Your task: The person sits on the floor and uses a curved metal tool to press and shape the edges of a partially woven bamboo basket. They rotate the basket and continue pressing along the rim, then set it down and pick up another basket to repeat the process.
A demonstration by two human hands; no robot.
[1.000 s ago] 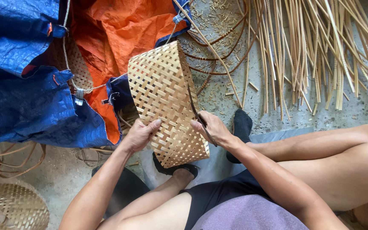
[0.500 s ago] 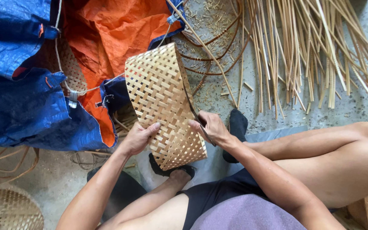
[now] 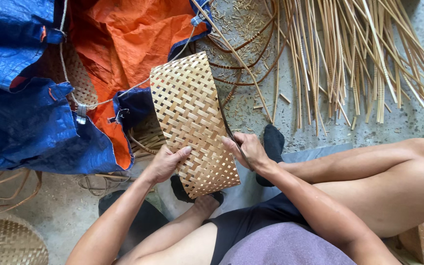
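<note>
A curved panel of woven bamboo (image 3: 192,122) stands tilted over my lap, its weave pale tan. My left hand (image 3: 165,162) grips its lower left edge, thumb on the weave. My right hand (image 3: 246,149) holds the right edge and pinches a thin dark strip (image 3: 226,127) that runs up along that edge. My feet in black socks (image 3: 273,142) rest on the floor under and beside the panel.
A blue and orange tarpaulin (image 3: 50,98) with a rope lies at the left. Loose bamboo strips (image 3: 349,59) fan across the concrete floor at the upper right. A woven basket (image 3: 6,243) sits at the lower left, with curled rattan near it.
The woven panel has shifted slightly left and turned a little in my hands. Both hands keep their hold on its edges.
</note>
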